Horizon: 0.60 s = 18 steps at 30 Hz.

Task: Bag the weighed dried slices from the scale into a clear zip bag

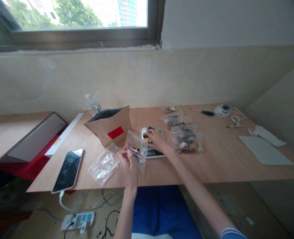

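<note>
My left hand pinches a clear zip bag with a red seal line. A few dark pieces show inside that bag. My right hand is over a small kitchen scale, its fingers curled onto dark and pale dried slices on the scale; the exact kind is too small to make out. A flat pile of clear plastic bags lies just left of my left hand. Behind it stands an open brown paper pouch with a red label.
Several filled zip bags lie in a row right of the scale. A phone lies at the left front edge, a bottle behind the pouch. Farther right are a screwdriver, a white dome camera and a pale sheet.
</note>
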{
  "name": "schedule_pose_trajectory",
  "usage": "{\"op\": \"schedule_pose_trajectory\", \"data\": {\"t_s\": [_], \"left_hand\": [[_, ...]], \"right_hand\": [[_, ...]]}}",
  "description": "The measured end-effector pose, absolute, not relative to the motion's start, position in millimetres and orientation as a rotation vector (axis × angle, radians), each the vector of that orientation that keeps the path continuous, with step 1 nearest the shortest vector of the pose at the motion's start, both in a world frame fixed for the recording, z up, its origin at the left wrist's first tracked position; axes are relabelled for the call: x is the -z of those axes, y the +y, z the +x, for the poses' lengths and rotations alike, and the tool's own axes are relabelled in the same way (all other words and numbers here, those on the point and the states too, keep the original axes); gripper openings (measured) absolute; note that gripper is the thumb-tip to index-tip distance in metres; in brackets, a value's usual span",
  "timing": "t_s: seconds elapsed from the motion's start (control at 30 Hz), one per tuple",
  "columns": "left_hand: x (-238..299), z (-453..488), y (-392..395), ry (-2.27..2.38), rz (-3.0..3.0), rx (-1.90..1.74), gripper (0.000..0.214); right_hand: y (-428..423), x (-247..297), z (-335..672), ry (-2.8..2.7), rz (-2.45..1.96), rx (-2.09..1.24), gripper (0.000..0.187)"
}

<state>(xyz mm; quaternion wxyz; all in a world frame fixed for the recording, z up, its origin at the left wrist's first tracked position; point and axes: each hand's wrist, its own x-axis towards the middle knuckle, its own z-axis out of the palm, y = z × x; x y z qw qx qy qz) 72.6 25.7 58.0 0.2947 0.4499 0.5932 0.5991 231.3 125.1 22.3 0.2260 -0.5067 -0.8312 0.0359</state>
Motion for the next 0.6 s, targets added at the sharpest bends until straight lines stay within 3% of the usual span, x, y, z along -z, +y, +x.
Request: {"op": "schedule_pose_trajectory", "data": {"t_s": [0.27,0.6], "left_hand": [[-53.0,70.2,25.4,1.603,1.185,-1.581,0.024],[-52.1,69.8,25.5,1.578,1.196,-1.606,0.025]], "right_hand": [[123.6,-25.7,235.7,-2.26,-1.376,-0.072,0.025],[125.9,-13.8,232.3,-2.123,-1.502,0.074,0.022]]}}
